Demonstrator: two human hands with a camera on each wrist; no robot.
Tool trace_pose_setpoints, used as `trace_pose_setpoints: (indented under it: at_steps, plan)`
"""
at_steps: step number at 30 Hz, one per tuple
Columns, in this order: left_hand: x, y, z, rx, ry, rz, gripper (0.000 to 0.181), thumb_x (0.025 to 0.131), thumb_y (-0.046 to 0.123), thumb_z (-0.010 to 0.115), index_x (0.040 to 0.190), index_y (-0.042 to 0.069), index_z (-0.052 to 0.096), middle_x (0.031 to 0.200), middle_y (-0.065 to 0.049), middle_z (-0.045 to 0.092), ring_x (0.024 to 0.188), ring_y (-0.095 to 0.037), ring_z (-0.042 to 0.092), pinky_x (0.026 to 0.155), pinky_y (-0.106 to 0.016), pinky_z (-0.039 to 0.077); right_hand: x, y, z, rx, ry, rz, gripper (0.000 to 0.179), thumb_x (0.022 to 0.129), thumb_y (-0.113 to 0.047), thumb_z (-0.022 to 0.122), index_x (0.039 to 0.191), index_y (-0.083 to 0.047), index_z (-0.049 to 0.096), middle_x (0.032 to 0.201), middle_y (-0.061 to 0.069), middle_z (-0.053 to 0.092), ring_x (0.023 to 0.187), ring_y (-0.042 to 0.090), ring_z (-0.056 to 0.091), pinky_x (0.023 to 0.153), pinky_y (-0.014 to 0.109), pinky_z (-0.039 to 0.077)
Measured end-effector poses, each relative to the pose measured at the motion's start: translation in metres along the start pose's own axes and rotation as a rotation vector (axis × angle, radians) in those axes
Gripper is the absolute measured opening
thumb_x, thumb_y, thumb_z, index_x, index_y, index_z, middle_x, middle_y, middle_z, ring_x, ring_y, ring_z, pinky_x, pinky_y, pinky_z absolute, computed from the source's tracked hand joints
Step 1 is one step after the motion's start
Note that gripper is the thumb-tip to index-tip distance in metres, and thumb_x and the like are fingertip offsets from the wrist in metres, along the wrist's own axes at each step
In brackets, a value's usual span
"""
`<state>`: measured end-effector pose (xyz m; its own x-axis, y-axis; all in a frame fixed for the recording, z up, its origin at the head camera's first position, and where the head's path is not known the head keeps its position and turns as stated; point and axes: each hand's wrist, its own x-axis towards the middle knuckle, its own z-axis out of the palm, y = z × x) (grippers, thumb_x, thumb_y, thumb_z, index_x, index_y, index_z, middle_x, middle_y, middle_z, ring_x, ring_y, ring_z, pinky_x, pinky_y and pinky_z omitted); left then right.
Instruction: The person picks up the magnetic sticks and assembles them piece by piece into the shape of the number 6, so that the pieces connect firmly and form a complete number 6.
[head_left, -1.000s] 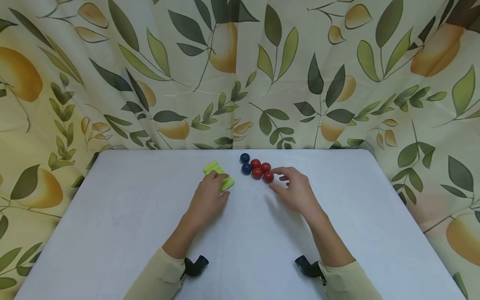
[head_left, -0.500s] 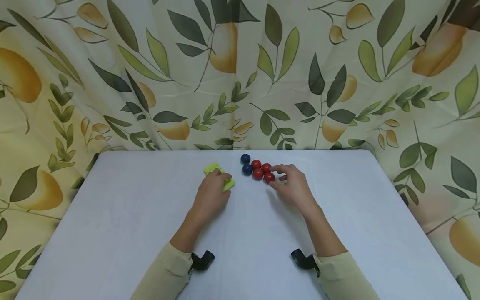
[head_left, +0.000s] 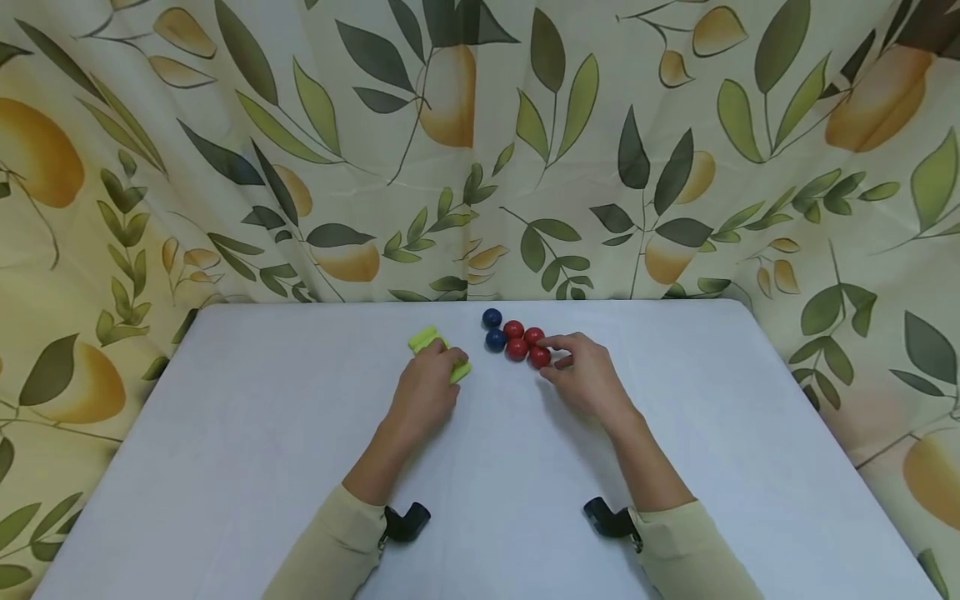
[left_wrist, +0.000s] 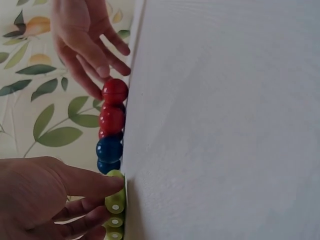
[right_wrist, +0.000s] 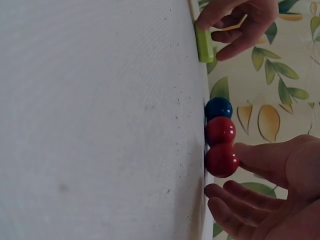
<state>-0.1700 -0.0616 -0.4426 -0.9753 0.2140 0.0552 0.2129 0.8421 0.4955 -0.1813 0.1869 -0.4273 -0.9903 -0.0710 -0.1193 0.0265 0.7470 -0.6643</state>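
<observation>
My left hand [head_left: 429, 385] holds a row of light green cylinders [head_left: 426, 335], covering much of it; in the left wrist view their ends [left_wrist: 115, 207] show pale round spots. There, the digit nearest the camera touches the top of the row. To the right, several red balls [head_left: 517, 349] cluster against two dark blue balls [head_left: 495, 340]. My right hand [head_left: 587, 375] is at the right side of the red balls, index finger and thumb bent lightly against them. In the right wrist view its thumb [right_wrist: 260, 160] meets a red ball [right_wrist: 221, 161] while the other fingers stay loose.
Everything lies near the far edge of a white-covered table [head_left: 300, 400]. A curtain [head_left: 480, 167] printed with leaves and fruit hangs just behind that edge. Black wrist devices [head_left: 407, 522] stick out from both sleeves.
My left fingers have drawn in over the green cylinders, hiding more of them. The right hand has moved slightly left against the red balls. The balls keep their arrangement.
</observation>
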Motion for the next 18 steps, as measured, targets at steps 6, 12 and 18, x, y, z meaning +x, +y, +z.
trace_pose_setpoints:
  at_steps: [6, 12, 18]
  plan:
    - [0.0004, 0.0025, -0.0028, 0.033, -0.005, -0.004, 0.043, 0.088, -0.006, 0.072, 0.129, 0.007, 0.072, 0.118, -0.012, 0.065, 0.103, -0.029, 0.064, 0.090, -0.044, 0.056, 0.0008, -0.0023, -0.0010, 0.026, -0.001, -0.012, 0.037, 0.095, -0.013, 0.074, 0.132, -0.010, 0.068, 0.137, 0.017, 0.062, 0.114, 0.033, 0.070, 0.094, 0.045, 0.060]
    - [0.0021, 0.0041, -0.0011, 0.037, -0.037, -0.027, 0.041, 0.089, -0.009, 0.067, 0.127, 0.006, 0.073, 0.118, -0.012, 0.065, 0.103, -0.027, 0.064, 0.094, -0.043, 0.056, 0.0002, -0.0006, -0.0017, 0.011, 0.018, 0.006, 0.027, 0.095, -0.014, 0.075, 0.120, -0.011, 0.070, 0.125, 0.015, 0.070, 0.111, 0.033, 0.071, 0.095, 0.045, 0.060]
    - [0.0005, 0.0062, -0.0013, 0.027, -0.032, -0.043, 0.032, 0.091, -0.004, 0.070, 0.119, 0.008, 0.077, 0.118, -0.011, 0.066, 0.108, -0.027, 0.065, 0.097, -0.043, 0.057, 0.0009, -0.0002, -0.0029, 0.018, 0.021, 0.015, 0.024, 0.093, -0.015, 0.078, 0.114, -0.010, 0.068, 0.119, 0.015, 0.072, 0.110, 0.033, 0.072, 0.095, 0.045, 0.060]
